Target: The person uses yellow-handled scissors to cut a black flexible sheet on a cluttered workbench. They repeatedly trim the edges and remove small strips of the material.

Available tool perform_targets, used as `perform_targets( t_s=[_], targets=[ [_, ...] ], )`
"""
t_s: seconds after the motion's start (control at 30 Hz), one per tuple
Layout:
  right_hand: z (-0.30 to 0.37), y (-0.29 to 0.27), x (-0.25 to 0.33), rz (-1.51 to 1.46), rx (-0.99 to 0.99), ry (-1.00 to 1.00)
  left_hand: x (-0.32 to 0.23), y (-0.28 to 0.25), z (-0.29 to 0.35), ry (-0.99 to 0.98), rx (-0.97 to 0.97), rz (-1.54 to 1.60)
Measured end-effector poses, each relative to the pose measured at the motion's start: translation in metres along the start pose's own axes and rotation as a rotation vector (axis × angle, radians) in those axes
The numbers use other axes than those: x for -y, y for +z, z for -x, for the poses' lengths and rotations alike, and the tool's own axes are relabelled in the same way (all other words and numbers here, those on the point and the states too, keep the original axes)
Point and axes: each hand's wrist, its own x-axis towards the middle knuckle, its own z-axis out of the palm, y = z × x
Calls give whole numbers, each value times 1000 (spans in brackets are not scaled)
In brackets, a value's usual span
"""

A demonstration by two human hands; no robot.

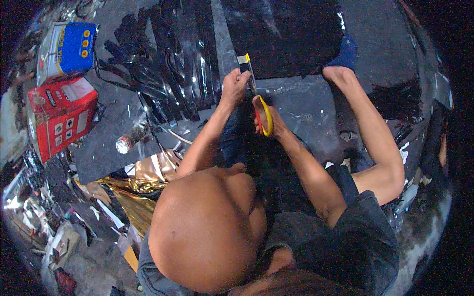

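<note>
My right hand is closed round the yellow and red handles of a pair of scissors. The blades point away from me, up past the fingers of my left hand. My left hand pinches a small dark strip with a pale end and a yellow edge, right beside the blades. Whether the blades touch the strip I cannot tell. Just beyond both hands, a wide black sheet lies on the floor. Many long, glossy black strips are spread to the left of it.
At the far left stand a blue and white box and a red box. A shiny clear roll lies nearer, with crumpled gold foil below it. Scraps litter the left floor. My bent leg bounds the right side.
</note>
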Motion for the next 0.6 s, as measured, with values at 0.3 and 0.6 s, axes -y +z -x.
perform_targets(
  t_s=[0.3, 0.6],
  targets=[
    [12, 8, 14, -100, -18, -3, -20, -2, 3, 4, -42, -206],
    [6, 7, 32, 50, -70, 9, -17, 0, 4, -52, -30, -42]
  ],
)
